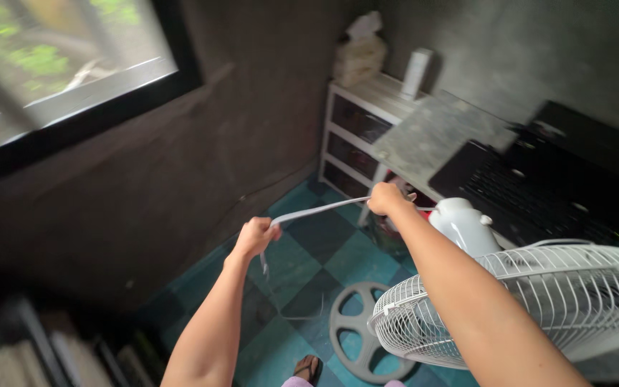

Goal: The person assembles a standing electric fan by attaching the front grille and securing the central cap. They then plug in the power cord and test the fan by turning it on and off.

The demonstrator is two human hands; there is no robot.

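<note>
Head view, looking down into a room corner. Left hand (254,237) clenched around one end of a pale flat strip (320,210); right hand (387,198) clenched around the other end, strip stretched nearly taut between them above the floor, a thin tail dangling below the left fist. Directly beneath the right forearm, a white pedestal fan (539,301): wire grille tilted face-up, motor housing (463,225) behind it, round base (362,330) flat on the teal and dark checkered floor (302,251). To the right, a counter (431,132) with a marbled top carrying a black laptop (524,193). Beyond it in the corner, a white drawer unit (352,136) bearing a bundle of pale cloth or paper (360,54) and a white upright container (417,72). Upper left, a dark-framed window (73,79) showing greenery outside. Lower edge, a sandalled foot (308,369) beside the fan base. Lower left, blurred stacked items, kind not discernible.
</note>
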